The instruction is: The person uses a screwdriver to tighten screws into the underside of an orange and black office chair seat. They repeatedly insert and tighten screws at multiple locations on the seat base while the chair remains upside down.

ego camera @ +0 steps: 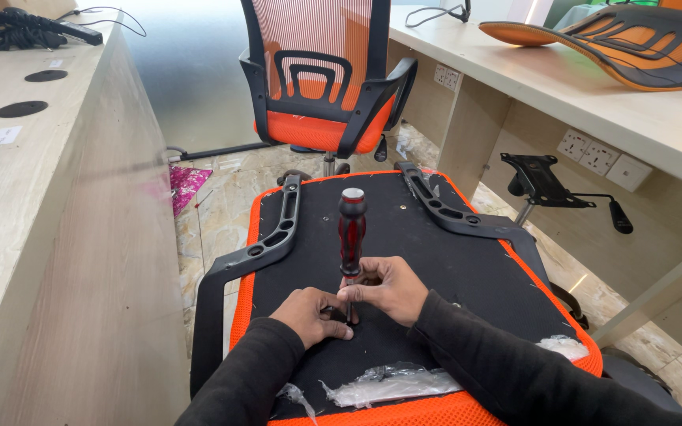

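An upturned orange mesh chair seat with a black fabric-covered underside (467,268) is seen lying flat in the foreground, with a black plastic armrest bracket (266,244) laid along its left edge and a second black plastic armrest bracket (455,209) along its right. A screwdriver with a red and black ribbed handle (352,229) is held upright near the middle of the black underside, its tip set down on the seat surface between the two hands.

The right hand (388,288) is closed around the lower shaft of the screwdriver, just under the handle, with the fingertips pinched on the metal. The left hand (309,314) is laid on the black underside just beside the tip, its fingers curled narrowly about the spot where the tip meets the seat; whether a screw is held there cannot be told. Both arms are covered by dark long sleeves.

Crumpled clear plastic wrapping (392,383) is seen lying on the near edge of the seat, and another scrap (566,345) by the right sleeve.

Behind the seat, an assembled orange mesh office chair with black arms (321,79) is stood upright on the marble-patterned floor. A pale wooden desk (562,87) to the right is topped with an orange and black chair back shell (617,39); a black metal chair mechanism plate with a lever (546,183) is seen beneath it.
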